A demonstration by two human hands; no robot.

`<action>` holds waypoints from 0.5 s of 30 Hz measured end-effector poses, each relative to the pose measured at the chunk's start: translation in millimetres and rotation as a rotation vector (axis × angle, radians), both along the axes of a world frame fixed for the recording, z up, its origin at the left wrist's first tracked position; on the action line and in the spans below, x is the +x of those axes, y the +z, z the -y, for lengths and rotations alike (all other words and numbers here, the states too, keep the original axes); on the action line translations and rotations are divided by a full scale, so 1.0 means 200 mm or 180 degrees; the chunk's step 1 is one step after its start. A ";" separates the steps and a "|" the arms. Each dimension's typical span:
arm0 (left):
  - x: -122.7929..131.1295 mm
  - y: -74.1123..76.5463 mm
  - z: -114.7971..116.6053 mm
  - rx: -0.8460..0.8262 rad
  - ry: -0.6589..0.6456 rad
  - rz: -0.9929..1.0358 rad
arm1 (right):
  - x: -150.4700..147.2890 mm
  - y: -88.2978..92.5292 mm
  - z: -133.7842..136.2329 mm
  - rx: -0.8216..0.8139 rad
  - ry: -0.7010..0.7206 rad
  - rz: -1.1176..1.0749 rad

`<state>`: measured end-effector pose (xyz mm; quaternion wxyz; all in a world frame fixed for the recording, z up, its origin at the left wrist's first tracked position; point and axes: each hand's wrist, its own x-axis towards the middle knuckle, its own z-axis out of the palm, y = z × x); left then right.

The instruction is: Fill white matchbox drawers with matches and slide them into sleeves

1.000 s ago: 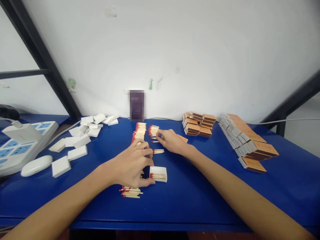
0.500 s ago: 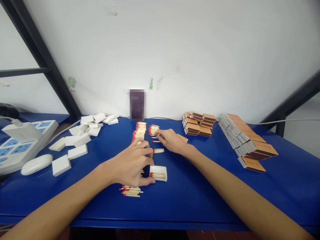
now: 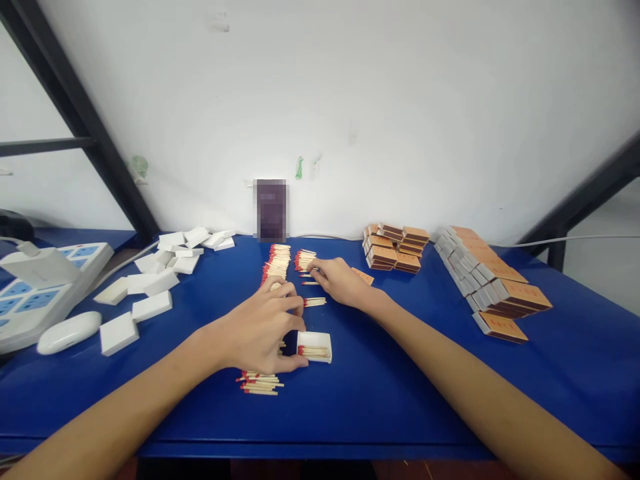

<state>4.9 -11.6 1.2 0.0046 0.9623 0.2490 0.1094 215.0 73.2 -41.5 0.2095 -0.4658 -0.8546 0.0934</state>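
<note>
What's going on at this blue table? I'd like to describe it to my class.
A person is handling red-tipped matches at the blue table. The left hand is at the left end of a small white tray, which has some matches inside. The right hand has its fingertips at a loose pile farther back; whether they pinch a match is too small to tell. White boxes lie scattered at left, and orange matchboxes are stacked at right.

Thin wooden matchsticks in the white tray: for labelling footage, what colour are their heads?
The matchstick heads are red, clearest in the head view.
</note>
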 end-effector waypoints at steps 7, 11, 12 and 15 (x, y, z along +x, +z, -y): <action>0.00 0.00 0.00 -0.0022 0.0016 -0.0018 | 0.00 0.01 0.01 -0.0030 -0.0040 -0.0037; 0.00 0.00 0.00 -0.0049 0.0014 -0.0011 | 0.00 0.01 0.01 -0.0055 -0.0055 -0.0067; 0.00 0.00 0.00 -0.0052 0.0013 -0.0004 | 0.00 0.01 0.01 -0.0059 -0.0056 -0.0073; 0.00 0.00 0.00 -0.0023 0.0003 0.0010 | 0.00 0.01 0.00 -0.0066 -0.0061 -0.0093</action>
